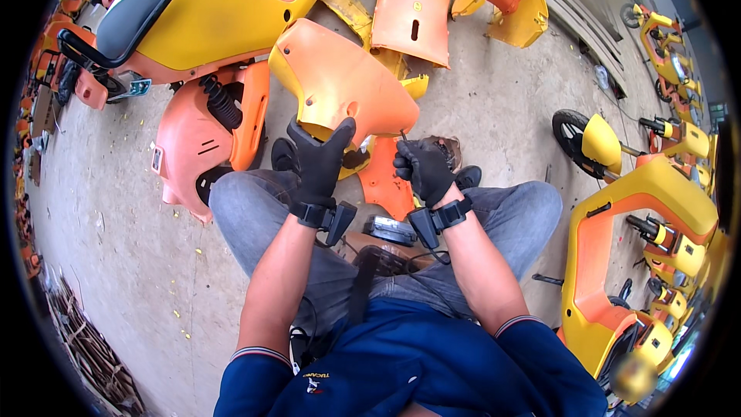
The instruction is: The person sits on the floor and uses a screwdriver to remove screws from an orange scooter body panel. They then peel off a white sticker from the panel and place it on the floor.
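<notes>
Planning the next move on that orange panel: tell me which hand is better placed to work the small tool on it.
Right, probably. The right hand already grips the thin tool at the orange panel's lower edge, while the left hand is occupied holding that panel up.

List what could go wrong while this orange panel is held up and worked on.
1. The left hand grips the orange panel only at its lower edge; it could twist or slip.
2. The right hand holds a thin tool at that edge; a slip might jab the left glove.
</notes>
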The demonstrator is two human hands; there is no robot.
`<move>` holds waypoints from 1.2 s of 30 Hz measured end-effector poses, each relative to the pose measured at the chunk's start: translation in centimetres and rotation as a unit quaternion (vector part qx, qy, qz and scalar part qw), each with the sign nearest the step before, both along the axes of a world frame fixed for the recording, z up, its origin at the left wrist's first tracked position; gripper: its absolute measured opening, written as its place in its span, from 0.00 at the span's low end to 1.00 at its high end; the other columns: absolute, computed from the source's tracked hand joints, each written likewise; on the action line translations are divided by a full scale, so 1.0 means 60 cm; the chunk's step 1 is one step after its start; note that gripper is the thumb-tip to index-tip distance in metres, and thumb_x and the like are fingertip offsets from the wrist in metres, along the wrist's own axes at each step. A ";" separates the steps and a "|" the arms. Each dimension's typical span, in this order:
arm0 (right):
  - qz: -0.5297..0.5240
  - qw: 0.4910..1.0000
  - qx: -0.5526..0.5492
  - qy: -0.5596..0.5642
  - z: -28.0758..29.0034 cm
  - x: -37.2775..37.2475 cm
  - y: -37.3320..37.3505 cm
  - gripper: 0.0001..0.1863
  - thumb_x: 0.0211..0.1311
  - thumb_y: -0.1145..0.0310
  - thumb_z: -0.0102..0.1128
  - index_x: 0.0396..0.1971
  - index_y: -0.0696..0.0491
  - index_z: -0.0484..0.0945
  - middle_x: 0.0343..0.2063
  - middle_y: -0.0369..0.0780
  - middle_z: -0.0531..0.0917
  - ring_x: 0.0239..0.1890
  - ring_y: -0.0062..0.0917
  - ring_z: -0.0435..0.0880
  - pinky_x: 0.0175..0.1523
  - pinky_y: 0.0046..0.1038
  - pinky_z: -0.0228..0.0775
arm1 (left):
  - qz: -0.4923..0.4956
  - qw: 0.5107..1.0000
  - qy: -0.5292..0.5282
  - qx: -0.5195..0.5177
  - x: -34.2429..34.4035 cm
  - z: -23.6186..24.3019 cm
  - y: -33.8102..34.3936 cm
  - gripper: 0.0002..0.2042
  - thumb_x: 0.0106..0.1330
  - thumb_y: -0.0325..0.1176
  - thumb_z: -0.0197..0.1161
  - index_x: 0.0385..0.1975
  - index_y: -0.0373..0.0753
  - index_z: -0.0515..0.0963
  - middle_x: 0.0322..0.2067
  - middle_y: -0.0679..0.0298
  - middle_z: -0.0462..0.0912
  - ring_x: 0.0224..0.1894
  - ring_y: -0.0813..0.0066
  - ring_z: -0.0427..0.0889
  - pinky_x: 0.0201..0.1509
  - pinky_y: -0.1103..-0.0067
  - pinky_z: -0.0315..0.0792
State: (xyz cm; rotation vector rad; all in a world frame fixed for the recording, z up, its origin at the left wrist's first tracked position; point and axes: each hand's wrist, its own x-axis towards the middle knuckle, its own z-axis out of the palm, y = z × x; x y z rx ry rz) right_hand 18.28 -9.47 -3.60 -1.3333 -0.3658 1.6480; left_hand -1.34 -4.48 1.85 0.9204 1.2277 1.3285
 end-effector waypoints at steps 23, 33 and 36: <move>0.047 0.986 -0.026 -0.155 0.030 -0.008 0.006 0.15 0.68 0.59 0.58 0.35 0.56 0.72 0.24 0.36 0.79 0.19 0.17 0.73 0.21 0.19 0.66 | 0.001 0.999 0.002 0.033 0.002 0.001 -0.001 0.29 0.57 0.28 0.72 0.53 0.33 0.60 0.46 0.58 0.75 0.43 0.78 0.78 0.45 0.81 0.75; 0.001 0.938 -0.040 0.343 0.005 0.030 0.007 0.14 0.74 0.59 0.50 0.47 0.55 0.71 0.26 0.31 0.73 0.19 0.09 0.66 0.18 0.10 0.57 | 0.024 0.999 0.020 0.017 -0.006 -0.028 0.006 0.31 0.59 0.32 0.71 0.55 0.32 0.58 0.48 0.57 0.74 0.46 0.76 0.77 0.47 0.80 0.75; 0.000 0.899 -0.027 0.436 -0.002 0.034 0.008 0.15 0.75 0.59 0.47 0.47 0.56 0.71 0.27 0.32 0.74 0.18 0.09 0.66 0.17 0.11 0.58 | 0.022 1.000 0.001 0.000 -0.009 -0.030 0.009 0.32 0.59 0.33 0.71 0.57 0.34 0.57 0.50 0.57 0.73 0.48 0.74 0.77 0.47 0.78 0.77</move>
